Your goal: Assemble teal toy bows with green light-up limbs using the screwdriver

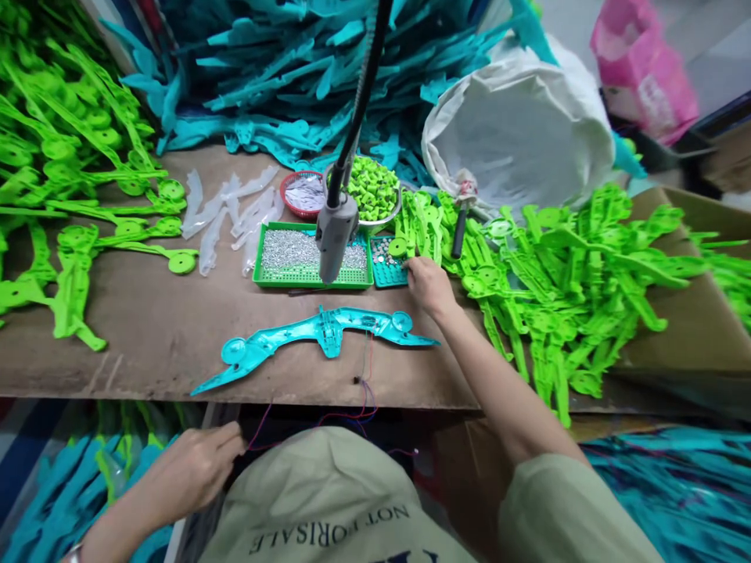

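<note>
The olive shirt [334,500] reads "NOT FORISALE". The left hand [203,469] is curled beside thin wires [264,426]; whether it grips one, I cannot tell. Beyond, the turquoise bow-shaped plastic part [328,332] lies on the brown worktable [158,336]. The right hand's [432,288] fingertips meet the teal tray [388,274], their grasp unclear. Farther off, the pink bag's [642,66] print is illegible.

Bow part [329,332] lies on table [158,313], near front edge. Behind it: long tray [282,276] holding small pieces, possibly screws (blurred); small tray [390,276] just right. Behind trays: basket [285,195] left, bowl [394,213] right. Left heap [70,164] and right heap [557,274] flank these. Sack [516,133] behind right heap; carton [692,324] far right.
</note>
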The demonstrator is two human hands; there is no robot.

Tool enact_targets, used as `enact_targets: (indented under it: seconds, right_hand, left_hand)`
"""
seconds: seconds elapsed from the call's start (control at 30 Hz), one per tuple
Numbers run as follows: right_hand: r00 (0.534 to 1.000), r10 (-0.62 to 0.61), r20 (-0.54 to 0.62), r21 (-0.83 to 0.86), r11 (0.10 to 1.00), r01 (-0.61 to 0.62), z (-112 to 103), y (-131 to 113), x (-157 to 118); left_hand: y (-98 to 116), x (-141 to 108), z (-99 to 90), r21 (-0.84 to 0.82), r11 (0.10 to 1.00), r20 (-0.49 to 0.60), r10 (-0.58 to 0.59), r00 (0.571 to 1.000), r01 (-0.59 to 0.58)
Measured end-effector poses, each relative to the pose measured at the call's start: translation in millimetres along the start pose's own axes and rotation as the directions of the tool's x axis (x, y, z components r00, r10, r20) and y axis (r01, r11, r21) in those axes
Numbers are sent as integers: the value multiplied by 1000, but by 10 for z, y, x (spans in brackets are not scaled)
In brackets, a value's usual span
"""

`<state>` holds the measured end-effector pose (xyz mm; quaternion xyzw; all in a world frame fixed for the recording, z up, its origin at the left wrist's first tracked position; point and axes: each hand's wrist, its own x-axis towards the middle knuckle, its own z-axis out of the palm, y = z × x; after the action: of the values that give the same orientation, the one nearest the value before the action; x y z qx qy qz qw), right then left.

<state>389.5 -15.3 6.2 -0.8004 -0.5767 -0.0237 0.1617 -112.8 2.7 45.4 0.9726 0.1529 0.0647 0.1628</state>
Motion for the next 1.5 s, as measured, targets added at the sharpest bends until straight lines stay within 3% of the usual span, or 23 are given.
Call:
enact_targets:
  seconds: [0.07,0.17,0.23,0.33,0.47,0.57,0.67,0.8,0.9,1.0,1.1,1.17,1.23,1.33,1.5]
  right_hand:
    - [1000,-8,11,-39,999,8,42,24,20]
    - [1000,-19,13,-76,997,20,61,45,35]
    - [1000,-26,10,-85,996,27,60,41,35]
    - [999,-38,12,-74,996,39,73,13,30]
    - [999,-31,12,-68,997,32,113,-39,32]
    - [1000,3,15,-120,993,-1,114,-86,36]
    - [999,53,8,-199,979,-50,90,-141,38]
    - [991,127,-45,-226,965,-133,60,-186,67]
    - [969,223,-104,-90,968,-232,13,-219,70]
    - [930,336,-147,243,924,-296,-75,-349,-55]
    - [902,429,-48,579,748,-325,-164,-620,-337]
    - [909,414,51,692,641,-331,-191,-832,-552]
    - [904,418,91,729,590,-346,-183,-1016,-732]
    - [882,470,35,727,594,-345,-129,-1186,-885]
    - [889,401,-220,597,776,-203,-54,-1295,-966]
  left_hand:
    - [-114,-119,-108,60,998,-11,-3,1000,4]
    - [-216,-146,-255,123,991,-171,-33,985,55]
    - [-195,-42,-299,143,985,-285,-55,957,99]
    - [-54,288,-248,145,982,-371,-61,927,123]
    - [105,847,-25,98,987,-336,-87,938,126]
    - [93,1173,142,111,979,-248,-137,959,169]
    - [7,1359,258,138,973,-163,-162,973,185]
    - [-91,1442,343,134,969,-144,-189,971,208]
    - [-90,1442,344,164,959,-132,-211,968,232]
    - [-30,1425,281,229,944,-130,-213,968,238]
    - [48,1410,180,285,925,-131,-222,966,251]
    - [97,1401,117,310,913,-131,-234,963,264]
    - [146,1390,73,330,902,-127,-251,960,280]
    - [228,1367,43,351,891,-125,-261,957,289]
    - [380,1339,41,358,869,-147,-308,940,341]
